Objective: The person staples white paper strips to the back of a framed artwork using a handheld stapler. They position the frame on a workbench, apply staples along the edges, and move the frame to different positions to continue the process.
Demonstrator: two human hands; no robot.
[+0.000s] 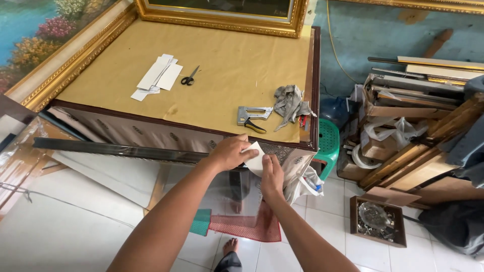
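Both hands work at the near right corner of the table (101, 85), which is covered with brown kraft paper. Left hand (231, 152) is curled closed, thumb and fingers pinching the upper edge of a small white card (256, 160) and pressing it against the patterned front edge of the table. Right hand (272, 176) sits just below and to the right, fingers extended upward and flat against the lower part of the same card, touching it; whether it grips the card or only presses it cannot be told. The card lies between the two hands, just under the edge of the kraft paper.

On the table top, near the hands, a metal staple gun (253, 117) with a black-and-yellow handle lies flat. Just beside it, to the right, is a crumpled grey rag (291, 105). Well apart, toward the far left, black-handled scissors (190, 77) lie next to a loose stack of white paper strips (157, 76). Gold picture frames (222, 17) stand along the far and left edges of the table.

A long dark moulding strip (116, 150) runs along the table's front, left of the hands. Right of the table stands a green plastic stool (327, 141), then a pile of frame mouldings (413, 126). A small wooden box of metal scraps (378, 220) sits on the white tiled floor (75, 221).
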